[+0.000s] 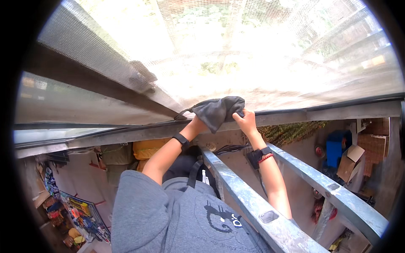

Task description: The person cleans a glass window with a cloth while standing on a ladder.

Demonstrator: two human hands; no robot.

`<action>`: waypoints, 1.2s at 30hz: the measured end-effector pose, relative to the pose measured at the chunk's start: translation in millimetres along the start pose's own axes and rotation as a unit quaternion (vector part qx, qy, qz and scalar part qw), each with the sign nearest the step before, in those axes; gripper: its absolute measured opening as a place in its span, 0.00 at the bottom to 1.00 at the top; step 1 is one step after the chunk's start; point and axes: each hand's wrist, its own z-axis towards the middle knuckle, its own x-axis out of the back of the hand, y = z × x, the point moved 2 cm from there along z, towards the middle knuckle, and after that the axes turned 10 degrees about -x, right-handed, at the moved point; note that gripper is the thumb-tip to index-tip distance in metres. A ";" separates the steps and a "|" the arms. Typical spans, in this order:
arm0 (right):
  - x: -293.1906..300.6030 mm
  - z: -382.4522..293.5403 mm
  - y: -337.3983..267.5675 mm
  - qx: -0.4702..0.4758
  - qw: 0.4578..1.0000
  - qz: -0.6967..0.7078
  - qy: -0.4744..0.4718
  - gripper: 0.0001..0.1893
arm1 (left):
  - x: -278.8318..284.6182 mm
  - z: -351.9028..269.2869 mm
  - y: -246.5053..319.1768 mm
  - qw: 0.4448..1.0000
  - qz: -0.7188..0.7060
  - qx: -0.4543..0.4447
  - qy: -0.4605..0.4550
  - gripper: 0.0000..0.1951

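Observation:
My right hand grips the right end of a dark grey cloth, thumb showing on its near side. The cloth is bunched and hangs to a point between my arms. My left hand goes under the cloth, which covers its fingers, so its grip is hidden. Both hands are raised at a grey frame rail along the bottom of a bright mesh-covered panel. A dark bar slants down across the panel towards the cloth.
Two metal ladder rails run past my right side, with the right arm between them. Below are a yellow covered bundle, an open cardboard box, a blue container and a heap of dry greenery. Shelved goods stand lower left.

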 end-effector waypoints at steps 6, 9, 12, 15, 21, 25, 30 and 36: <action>-21.1 1.8 42.7 0.055 0.980 -0.147 -0.123 0.14 | -32.5 -16.0 9.6 0.984 -0.085 0.105 -0.114 0.09; -38.9 -9.3 68.5 0.041 0.971 -0.172 -0.158 0.21 | -44.6 -25.7 13.4 0.980 -0.109 0.106 -0.130 0.08; -50.3 -21.5 89.1 0.035 0.965 -0.206 -0.160 0.21 | -53.0 -45.5 15.3 0.976 -0.126 0.101 -0.147 0.08; -50.5 -29.5 104.3 0.105 0.938 -0.281 -0.173 0.20 | -60.1 -60.7 13.4 0.966 -0.155 0.092 -0.186 0.07; -9.1 -78.5 49.7 0.109 0.974 -0.145 -0.139 0.20 | -26.6 -66.3 33.1 0.975 -0.170 -0.013 -0.141 0.19; 25.2 -108.9 25.1 -0.241 0.915 0.129 -0.297 0.21 | -7.0 -58.7 47.6 0.964 -0.245 -0.033 -0.092 0.20; 70.9 -130.4 44.2 -0.199 0.777 0.470 -0.370 0.25 | 35.7 -6.1 59.0 0.923 -0.374 -0.016 -0.088 0.21; 73.7 -119.0 12.5 -0.270 0.731 0.602 -0.174 0.24 | 19.1 0.0 78.1 0.800 -0.587 0.095 -0.075 0.21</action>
